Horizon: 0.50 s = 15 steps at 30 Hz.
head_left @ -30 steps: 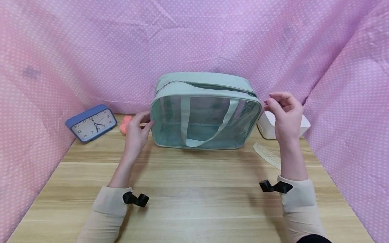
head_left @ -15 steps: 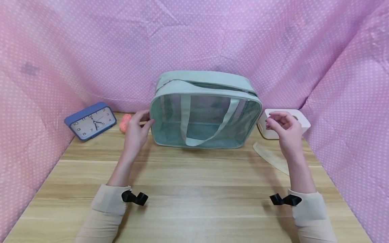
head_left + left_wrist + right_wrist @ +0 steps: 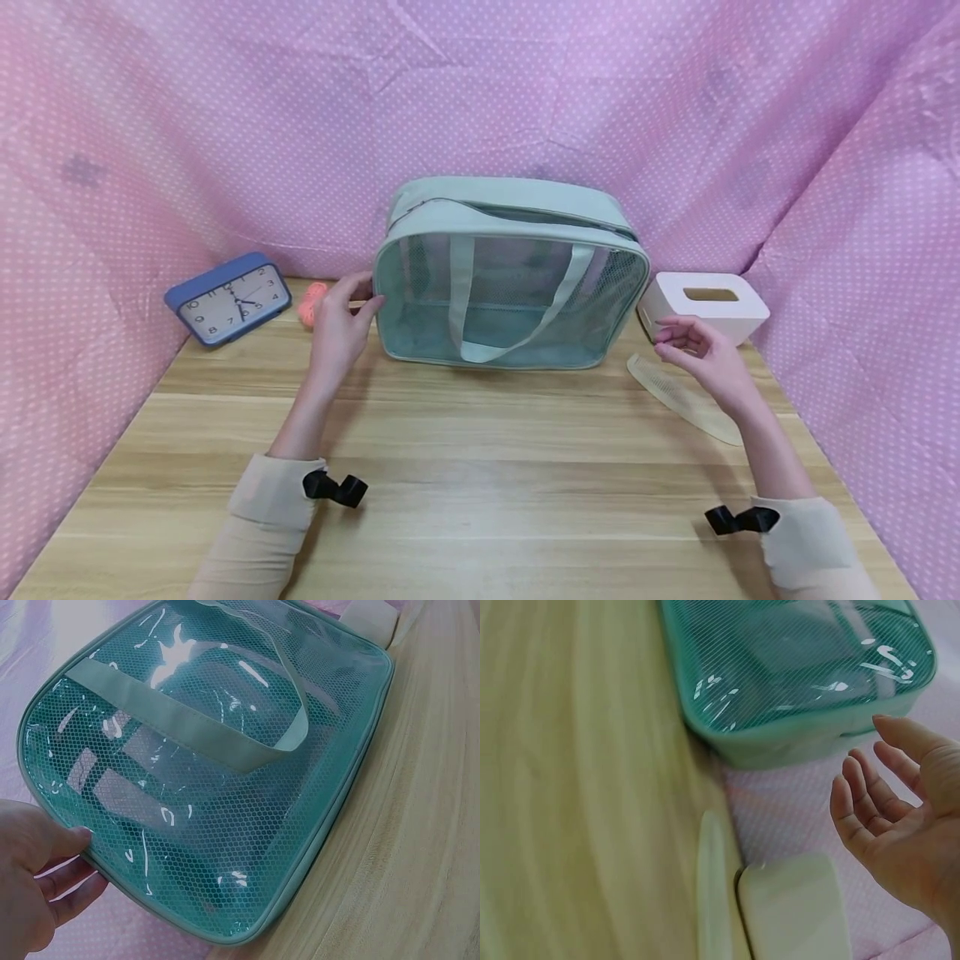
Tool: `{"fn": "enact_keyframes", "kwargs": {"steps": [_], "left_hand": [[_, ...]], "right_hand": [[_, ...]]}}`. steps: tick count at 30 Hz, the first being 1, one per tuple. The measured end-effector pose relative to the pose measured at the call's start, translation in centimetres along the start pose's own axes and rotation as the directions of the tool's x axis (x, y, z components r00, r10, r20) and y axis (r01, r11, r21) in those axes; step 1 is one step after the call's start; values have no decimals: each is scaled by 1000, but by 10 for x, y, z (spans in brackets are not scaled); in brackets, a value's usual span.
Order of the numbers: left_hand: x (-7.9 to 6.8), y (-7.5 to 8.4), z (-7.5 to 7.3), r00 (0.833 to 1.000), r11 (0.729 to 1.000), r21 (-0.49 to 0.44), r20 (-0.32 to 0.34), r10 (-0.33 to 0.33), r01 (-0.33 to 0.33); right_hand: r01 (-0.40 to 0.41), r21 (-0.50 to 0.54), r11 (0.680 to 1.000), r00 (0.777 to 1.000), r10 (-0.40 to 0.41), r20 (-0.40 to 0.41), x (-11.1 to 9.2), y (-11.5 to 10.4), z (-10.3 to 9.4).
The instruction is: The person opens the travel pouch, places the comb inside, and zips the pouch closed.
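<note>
A pale green see-through mesh tote bag stands upright at the back middle, its strap handle hanging down the front. Along the top, the zip opening gapes slightly. My left hand pinches the bag's left edge; in the left wrist view its thumb lies on the front rim with fingers behind. My right hand hovers, fingers loosely curled and holding nothing, over a cream comb and in front of a white tissue box. In the right wrist view it is apart from the bag.
On the left a blue alarm clock leans back, with a coral ball of yarn between it and my left hand. Pink dotted cloth hangs round the back and sides of the wooden table.
My right hand has moved down and away from the bag's upper right corner, uncovering the tissue box's slot and more of the comb. The left hand keeps its place on the bag.
</note>
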<state>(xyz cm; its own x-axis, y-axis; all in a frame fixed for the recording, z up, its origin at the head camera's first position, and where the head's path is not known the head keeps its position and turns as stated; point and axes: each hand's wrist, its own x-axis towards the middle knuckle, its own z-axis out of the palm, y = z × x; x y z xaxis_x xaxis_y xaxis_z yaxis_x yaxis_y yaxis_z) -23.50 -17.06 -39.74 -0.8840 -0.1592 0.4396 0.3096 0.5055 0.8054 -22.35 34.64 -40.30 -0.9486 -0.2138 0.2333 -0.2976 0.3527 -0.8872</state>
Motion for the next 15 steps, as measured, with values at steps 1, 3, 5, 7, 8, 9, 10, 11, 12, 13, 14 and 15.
{"fn": "enact_keyframes", "kwargs": {"steps": [1,3,5,7,8,9,10,11,12,13,14,15], "left_hand": [[0,0,0,1000,1000,2,-1,-2,2],[0,-1,0,1000,1000,5,-2,-6,6],[0,-1,-1,1000,1000,4,-2,-8,8],[0,-1,-1,1000,1000,-1,-2,-7,7],[1,-1,-1,1000,1000,-4,0,-7,7],[1,-1,-1,1000,1000,-7,2,-7,7],[0,0,-1,1000,1000,-10,3,-7,7],[0,0,-1,1000,1000,-13,5,-8,8],[0,0,-1,1000,1000,-15,6,-8,8],[0,0,-1,1000,1000,-16,8,-9,9],[0,1,-1,1000,1000,-16,8,-9,9],[0,1,-1,1000,1000,-17,8,-8,8]], "right_hand": [[-3,-31,1000,1000,3,19,-1,3,-1],[-1,-87,996,999,6,54,-3,8,-4],[3,-130,992,996,9,93,-5,13,-6],[2,-170,985,991,21,132,-7,18,-8],[2,-187,982,989,26,149,-8,20,-9],[3,-207,978,986,32,164,-9,21,-10],[5,-224,975,983,36,181,-10,23,-11],[7,-243,970,981,41,192,-12,24,-12],[13,-259,966,978,41,202,-13,26,-13],[19,-271,963,977,39,209,-14,27,-14],[28,-281,959,976,34,215,-15,28,-15],[40,-293,955,975,27,221,-16,29,-17]]}}
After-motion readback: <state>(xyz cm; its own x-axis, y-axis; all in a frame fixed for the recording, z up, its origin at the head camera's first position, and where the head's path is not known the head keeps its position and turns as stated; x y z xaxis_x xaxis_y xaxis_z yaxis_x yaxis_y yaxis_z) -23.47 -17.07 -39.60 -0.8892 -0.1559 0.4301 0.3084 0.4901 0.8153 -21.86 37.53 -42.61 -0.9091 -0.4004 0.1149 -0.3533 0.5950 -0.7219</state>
